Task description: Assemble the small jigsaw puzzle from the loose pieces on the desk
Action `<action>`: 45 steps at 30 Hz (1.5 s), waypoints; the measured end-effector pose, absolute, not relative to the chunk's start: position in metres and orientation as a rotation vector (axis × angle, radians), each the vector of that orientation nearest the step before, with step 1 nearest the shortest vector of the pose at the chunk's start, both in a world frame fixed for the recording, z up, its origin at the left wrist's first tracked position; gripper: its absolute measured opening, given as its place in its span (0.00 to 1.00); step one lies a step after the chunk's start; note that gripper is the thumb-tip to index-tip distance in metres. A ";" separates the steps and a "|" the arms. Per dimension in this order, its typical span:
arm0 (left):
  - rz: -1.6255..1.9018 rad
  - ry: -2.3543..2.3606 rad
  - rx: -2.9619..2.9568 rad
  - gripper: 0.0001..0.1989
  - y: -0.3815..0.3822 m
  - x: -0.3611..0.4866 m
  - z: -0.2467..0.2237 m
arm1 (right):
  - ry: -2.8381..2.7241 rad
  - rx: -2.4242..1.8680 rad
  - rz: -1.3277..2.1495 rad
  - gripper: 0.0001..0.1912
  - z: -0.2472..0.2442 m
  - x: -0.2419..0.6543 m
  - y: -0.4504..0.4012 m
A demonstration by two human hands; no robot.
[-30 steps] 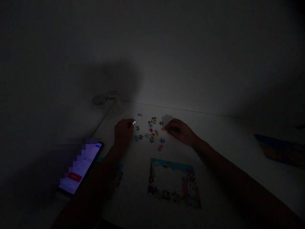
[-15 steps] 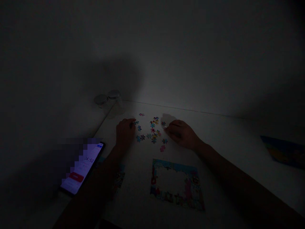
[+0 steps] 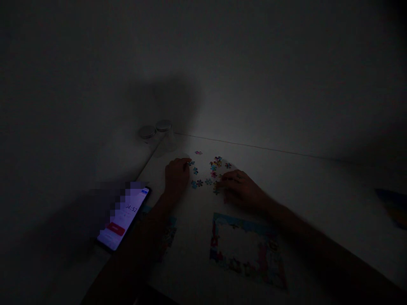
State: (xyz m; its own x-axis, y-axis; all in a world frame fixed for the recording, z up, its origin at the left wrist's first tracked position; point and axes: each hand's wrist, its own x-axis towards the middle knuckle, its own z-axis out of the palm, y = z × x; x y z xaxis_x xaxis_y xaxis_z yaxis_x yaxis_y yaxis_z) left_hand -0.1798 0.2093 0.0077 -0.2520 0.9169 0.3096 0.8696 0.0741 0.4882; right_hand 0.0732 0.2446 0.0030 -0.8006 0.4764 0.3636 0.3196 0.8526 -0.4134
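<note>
Across a pale desk (image 3: 187,271), a lit phone (image 3: 123,218) lies at near left, two lidded glass jars (image 3: 155,133) stand at the far left corner, and a colourful card (image 3: 393,207) shows dimly at the right edge. Near the middle lies a jigsaw border (image 3: 246,250) of joined pieces around a bare centre, and a patch of puzzle (image 3: 168,239) sits partly under the left forearm (image 3: 136,241). Loose jigsaw pieces (image 3: 210,173) are scattered beyond the border, between the left hand (image 3: 176,178) and right hand (image 3: 240,188). The left hand curls, its fingertips just beside a blue piece (image 3: 190,163). The right hand lies low over the pieces, its fingers drawn narrowly together. Darkness and blur hide whether either holds a piece.
</note>
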 end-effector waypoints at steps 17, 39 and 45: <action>0.849 1.826 2.187 0.11 0.202 -0.172 0.012 | -2.096 -1.013 0.502 0.14 -0.002 0.080 0.261; 0.701 1.586 2.394 0.08 0.192 -0.165 0.010 | -2.322 -0.941 0.472 0.10 -0.004 0.077 0.256; 0.646 1.606 2.363 0.11 0.193 -0.166 0.009 | -2.088 -1.098 0.563 0.13 -0.003 0.081 0.258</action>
